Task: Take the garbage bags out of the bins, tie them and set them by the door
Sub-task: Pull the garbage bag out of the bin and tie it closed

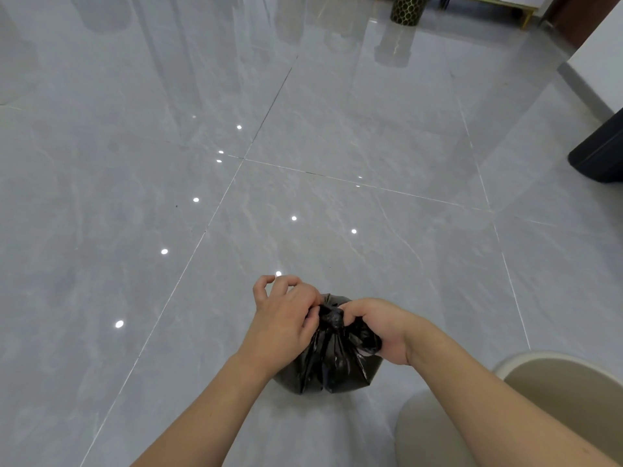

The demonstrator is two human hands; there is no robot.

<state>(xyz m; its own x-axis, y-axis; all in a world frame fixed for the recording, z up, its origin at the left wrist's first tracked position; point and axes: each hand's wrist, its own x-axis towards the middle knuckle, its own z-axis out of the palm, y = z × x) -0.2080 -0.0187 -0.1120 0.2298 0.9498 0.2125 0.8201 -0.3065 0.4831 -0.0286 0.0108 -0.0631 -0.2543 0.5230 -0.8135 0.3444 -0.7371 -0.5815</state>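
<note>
Resting on the grey floor (303,129) beside a cream bin (526,369) at its lower right, a black bag (328,362) is being knotted. Its neck is pinched by the left hand (286,326) and gripped by the right hand (381,326). Soft, light and slippery, it is best lifted by the knot.

Open floor (303,146) ahead; beige bin (559,382) crowds the right.

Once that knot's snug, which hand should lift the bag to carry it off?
Probably the right hand: it already grips the gathered neck of the black garbage bag beside the knot. The left hand only pinches the knot with fingertips, its other fingers lifted.
</note>
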